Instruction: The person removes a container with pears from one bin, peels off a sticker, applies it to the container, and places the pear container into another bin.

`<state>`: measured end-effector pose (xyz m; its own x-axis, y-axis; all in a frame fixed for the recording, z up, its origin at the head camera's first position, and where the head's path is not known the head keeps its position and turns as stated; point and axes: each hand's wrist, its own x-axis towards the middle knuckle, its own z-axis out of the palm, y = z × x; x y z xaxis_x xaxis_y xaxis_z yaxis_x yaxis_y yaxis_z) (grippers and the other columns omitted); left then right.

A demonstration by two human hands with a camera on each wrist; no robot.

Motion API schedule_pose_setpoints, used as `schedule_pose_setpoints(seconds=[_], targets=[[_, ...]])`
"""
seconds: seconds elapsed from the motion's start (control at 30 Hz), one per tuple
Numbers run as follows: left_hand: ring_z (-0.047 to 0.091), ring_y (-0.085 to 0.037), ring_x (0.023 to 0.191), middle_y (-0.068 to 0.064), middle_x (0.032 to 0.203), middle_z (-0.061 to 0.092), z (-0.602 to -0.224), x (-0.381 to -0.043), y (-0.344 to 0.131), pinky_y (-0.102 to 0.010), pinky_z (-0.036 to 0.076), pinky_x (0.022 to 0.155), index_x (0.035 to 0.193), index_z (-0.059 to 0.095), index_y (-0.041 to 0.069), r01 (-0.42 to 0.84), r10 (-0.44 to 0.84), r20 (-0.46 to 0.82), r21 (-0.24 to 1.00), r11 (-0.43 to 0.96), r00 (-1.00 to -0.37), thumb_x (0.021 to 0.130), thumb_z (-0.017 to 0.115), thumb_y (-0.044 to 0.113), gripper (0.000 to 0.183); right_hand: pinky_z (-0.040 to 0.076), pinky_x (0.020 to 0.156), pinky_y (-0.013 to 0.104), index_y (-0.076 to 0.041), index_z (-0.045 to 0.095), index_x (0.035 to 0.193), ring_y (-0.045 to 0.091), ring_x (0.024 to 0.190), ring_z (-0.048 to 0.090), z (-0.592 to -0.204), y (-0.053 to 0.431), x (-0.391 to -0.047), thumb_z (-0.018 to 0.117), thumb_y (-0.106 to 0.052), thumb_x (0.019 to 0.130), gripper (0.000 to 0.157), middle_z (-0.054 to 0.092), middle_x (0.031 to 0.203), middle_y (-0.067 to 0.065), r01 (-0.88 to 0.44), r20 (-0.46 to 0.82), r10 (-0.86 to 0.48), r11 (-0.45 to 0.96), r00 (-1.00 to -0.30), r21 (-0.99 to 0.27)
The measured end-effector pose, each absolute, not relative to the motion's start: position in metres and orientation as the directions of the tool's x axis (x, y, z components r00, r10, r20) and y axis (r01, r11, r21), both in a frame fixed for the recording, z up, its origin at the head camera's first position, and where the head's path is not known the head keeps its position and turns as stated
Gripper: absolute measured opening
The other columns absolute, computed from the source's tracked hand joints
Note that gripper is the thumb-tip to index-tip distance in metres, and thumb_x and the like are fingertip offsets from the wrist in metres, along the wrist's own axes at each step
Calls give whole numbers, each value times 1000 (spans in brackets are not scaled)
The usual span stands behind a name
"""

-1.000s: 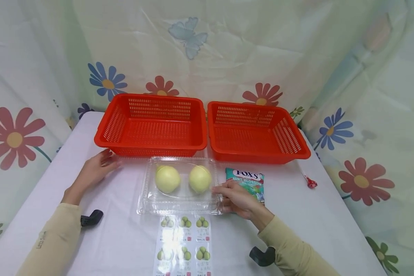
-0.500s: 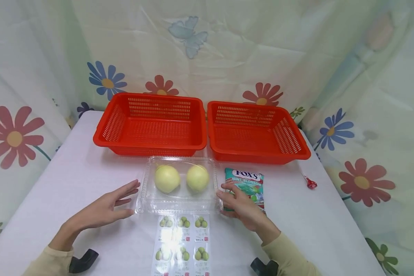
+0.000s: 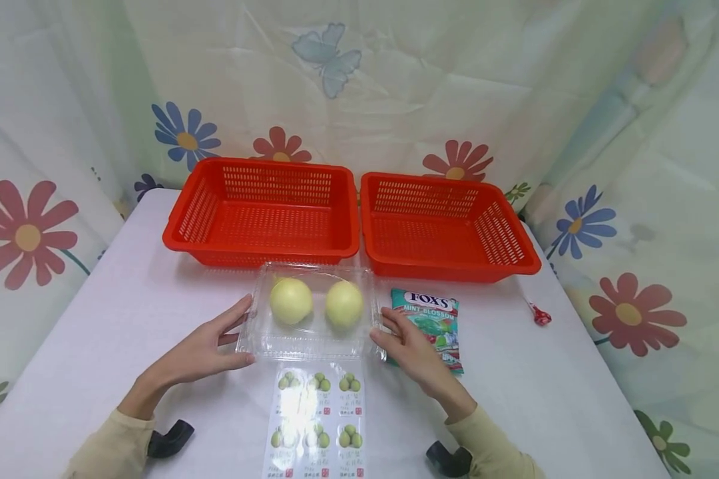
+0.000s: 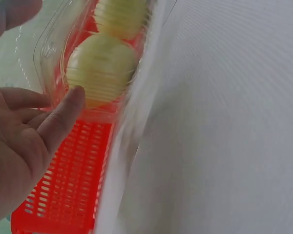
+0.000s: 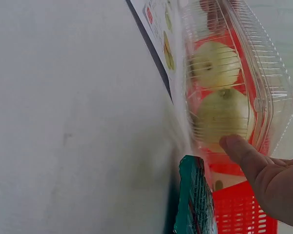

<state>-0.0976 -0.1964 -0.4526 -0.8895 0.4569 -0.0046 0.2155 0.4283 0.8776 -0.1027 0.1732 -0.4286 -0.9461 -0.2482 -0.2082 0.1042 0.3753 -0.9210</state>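
A clear plastic clamshell box [image 3: 311, 344] stands before the red baskets, with two round pale yellow fruits [image 3: 290, 301] inside. My left hand [image 3: 194, 352] is at its left front corner, fingers straight and spread, the thumb reaching toward the front wall. At the right end is my right hand [image 3: 416, 349], its fingertips right at the box's edge. In the right wrist view, the right thumb [image 5: 239, 151] lies straight across the view of the nearer fruit. A sheet of fruit labels [image 3: 317, 419] lies just in front of the box.
Two red plastic baskets [image 3: 260, 256] [image 3: 443, 269] stand side by side at the back, against a flowered curtain [image 3: 389, 80]. A green Fox's candy bag [image 3: 434, 322] lies by the right hand. Farther right is a red-wrapped lollipop [image 3: 540, 315]. A white cloth [image 3: 515, 399] covers the table.
My left hand has come from near the left basket to the box's left side. My right hand has let go its pinch on the right edge. The box has shifted slightly away from me.
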Motion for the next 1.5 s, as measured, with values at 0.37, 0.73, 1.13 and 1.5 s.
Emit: schedule_pose_setpoints(seconds=[0.37, 0.73, 1.13, 1.5], targets=[[33, -40, 140, -15, 161, 14, -459, -101, -189, -41, 50, 96, 154, 17, 6, 252, 419, 92, 905, 343, -903, 84, 76, 24, 94, 43, 105, 44, -7, 27, 152, 36, 137, 42, -431, 177, -109, 58, -36, 96, 70, 35, 154, 16, 106, -213, -265, 365, -941, -925], [59, -38, 118, -19, 149, 41, -448, -64, -194, -41, 56, 87, 150, 31, 7, 61, 266, -130, 794, 604, -955, 83, 73, 44, 88, 58, 81, 42, -4, 61, 126, 25, 100, 67, -416, 194, -35, 67, -47, 86, 59, 67, 118, 11, 84, -372, -196, 782, -907, -617], [55, -22, 118, -7, 136, 58, -474, -24, -137, -36, 49, 81, 130, 60, 7, 586, 520, 312, 176, 791, -795, 74, 60, 75, 87, 48, 92, 39, -11, 44, 144, 22, 121, 50, -453, 149, -27, 52, -78, 77, 95, 44, 149, 7, -502, -129, -516, 856, -847, -127], [56, -21, 111, -9, 130, 62, -488, -26, -134, -33, 46, 76, 120, 65, 6, 660, 577, 448, 41, 750, -683, 72, 57, 78, 87, 44, 86, 33, -13, 44, 144, 18, 112, 49, -459, 147, -28, 52, -81, 74, 97, 47, 146, 4, -551, -117, -549, 834, -828, -19]])
